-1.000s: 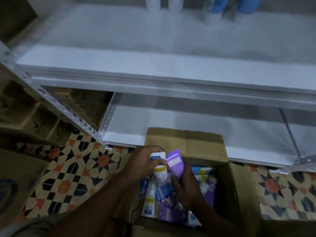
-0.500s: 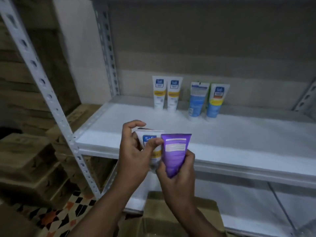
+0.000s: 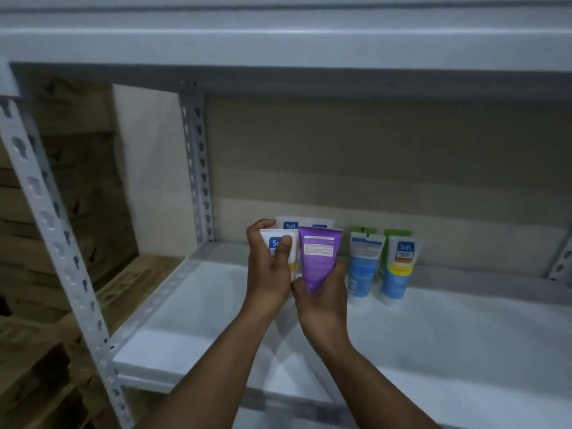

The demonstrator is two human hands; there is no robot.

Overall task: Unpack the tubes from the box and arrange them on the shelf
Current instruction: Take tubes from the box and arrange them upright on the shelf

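Nearest to us on the left, a perforated metal post [image 3: 52, 224] slants up along the shelf's corner, with wooden crates [image 3: 62, 187] stacked beyond it. Our two forearms reach out over the front edge of the white shelf [image 3: 433, 335], and our hands meet side by side above its left half.

Our left hand [image 3: 269, 274] grips a white tube [image 3: 294, 255] with a blue logo and a yellow band; the fingers curl over its top edge and the thumb presses across its front. Just right of it, and touching it, our right hand [image 3: 322, 298] grips a purple tube [image 3: 318, 258] by its narrow lower end, so that the wide crimped end points up and the printed label faces us. Both tubes are held upright in the air, clear of the shelf board.

Directly behind them, two more white tubes [image 3: 289, 224] stand at the far side of the shelf, mostly hidden by our hands. To their right stand two blue tubes [image 3: 363, 267], close together with their wide ends up. The green tops of further tubes [image 3: 397, 233] show just behind those.

Farther still is a beige back wall [image 3: 371, 156] with a second perforated post [image 3: 198, 168] at its left, and the upper shelf [image 3: 278, 41] runs across overhead.
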